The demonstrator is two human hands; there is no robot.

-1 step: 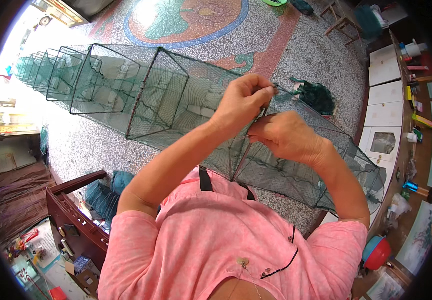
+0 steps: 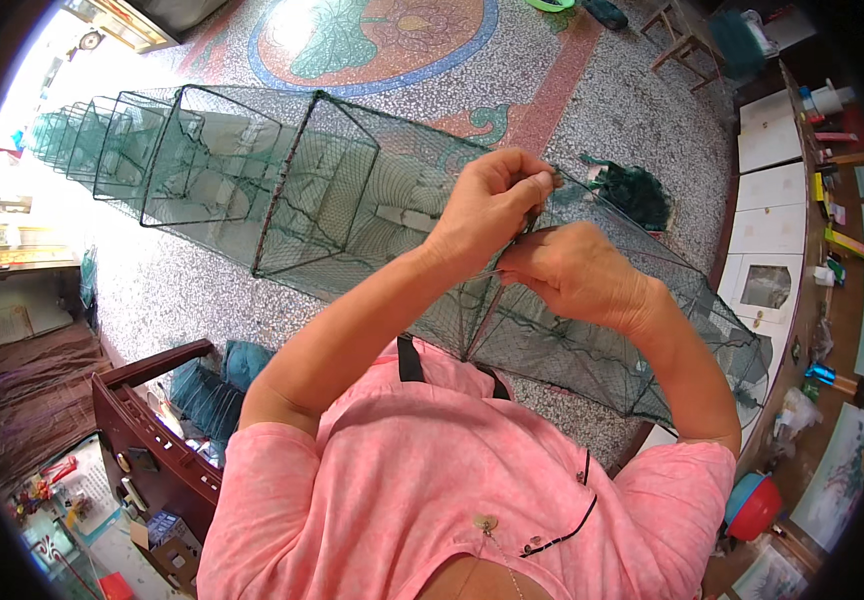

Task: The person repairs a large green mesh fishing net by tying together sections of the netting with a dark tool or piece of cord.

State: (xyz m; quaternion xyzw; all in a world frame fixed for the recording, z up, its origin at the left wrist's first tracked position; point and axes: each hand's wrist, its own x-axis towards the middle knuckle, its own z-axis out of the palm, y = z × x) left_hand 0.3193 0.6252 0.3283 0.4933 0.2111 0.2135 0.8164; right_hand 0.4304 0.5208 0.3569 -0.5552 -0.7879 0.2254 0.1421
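A long, collapsible net trap (image 2: 327, 190) of green mesh over dark rectangular frames stretches across me from the far left to the right. My left hand (image 2: 487, 205) is closed in a pinch on the upper corner of one frame of the trap, its fingertips on the netting there. Just below it, my right hand (image 2: 582, 275) is closed beside the same frame's rod, knuckles up. Something thin and pale sticks out past its fingers, too small to name. Behind both hands, part of the frame is hidden.
Dark green netting (image 2: 632, 195) lies heaped on the speckled floor beyond the trap. White cabinets (image 2: 764, 185) line the right side. A dark wooden chair (image 2: 152, 440) and blue bundles (image 2: 202, 400) are at the lower left. A wooden stool (image 2: 687, 45) stands at the far right.
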